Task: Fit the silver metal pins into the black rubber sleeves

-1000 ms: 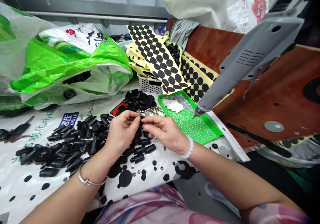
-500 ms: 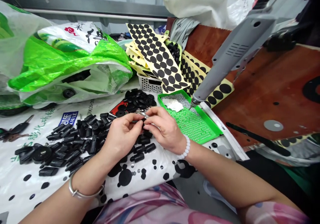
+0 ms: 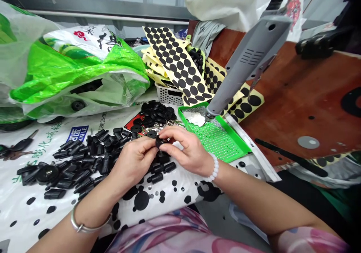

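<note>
Between my two hands is a small round black plastic part (image 3: 159,141), partly covered by the fingertips. My left hand (image 3: 137,153) pinches it from the left, thumb and forefinger pressed together. From the right, my right hand (image 3: 187,149) grips it between thumb and fingers. Black cylindrical plastic pieces (image 3: 81,159) lie in a loose heap to the left and under the hands. Just beyond the fingers sits a pile of round black caps (image 3: 158,112), with small shiny metal bits beside it.
A grey electric screwdriver (image 3: 239,64) hangs with its tip over a green tray (image 3: 239,147) of small metal screws. Behind stand a white basket (image 3: 169,95) and sheets of black round stickers (image 3: 180,64). A green-white bag (image 3: 84,64) bulges at left. Keys (image 3: 21,144) lie far left.
The hanging screwdriver has swung left over the tray. My hands have shifted slightly, the right hand has turned, and the round black part now shows between the fingers.
</note>
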`<state>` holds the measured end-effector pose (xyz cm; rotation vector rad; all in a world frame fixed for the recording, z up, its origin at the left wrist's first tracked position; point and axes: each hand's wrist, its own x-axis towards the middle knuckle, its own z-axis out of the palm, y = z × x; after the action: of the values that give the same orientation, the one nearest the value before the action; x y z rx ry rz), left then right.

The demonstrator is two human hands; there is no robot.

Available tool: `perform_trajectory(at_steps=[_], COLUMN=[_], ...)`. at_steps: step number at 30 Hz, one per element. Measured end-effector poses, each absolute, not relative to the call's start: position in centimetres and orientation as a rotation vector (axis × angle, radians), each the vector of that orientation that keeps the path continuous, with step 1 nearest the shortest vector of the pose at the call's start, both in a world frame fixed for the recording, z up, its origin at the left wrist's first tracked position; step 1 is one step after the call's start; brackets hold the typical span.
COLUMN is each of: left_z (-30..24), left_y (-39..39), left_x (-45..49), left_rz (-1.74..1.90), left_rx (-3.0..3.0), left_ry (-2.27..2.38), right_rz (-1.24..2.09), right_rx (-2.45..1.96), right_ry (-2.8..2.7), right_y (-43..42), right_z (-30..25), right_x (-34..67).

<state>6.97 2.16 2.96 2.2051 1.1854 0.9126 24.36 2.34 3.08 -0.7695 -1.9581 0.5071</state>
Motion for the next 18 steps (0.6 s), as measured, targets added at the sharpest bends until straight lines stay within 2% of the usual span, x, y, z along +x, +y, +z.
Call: perform_trajectory(at_steps=[5,18], left_z=[3.0,2.8], left_y=[1.9,0.6], left_x=[6.5,7.0], left_rz=[0.990,1.264], left_rx=[2.312,2.318], left_ry=[1.197,1.256], right_rz=[0.428,0.366], right_rx=[-0.702,-0.753], right_ry=[-2.098,-1.887], right_y=[2.2,0.8], right_z=[3.6,3.2], right_x=[24.7,22.6])
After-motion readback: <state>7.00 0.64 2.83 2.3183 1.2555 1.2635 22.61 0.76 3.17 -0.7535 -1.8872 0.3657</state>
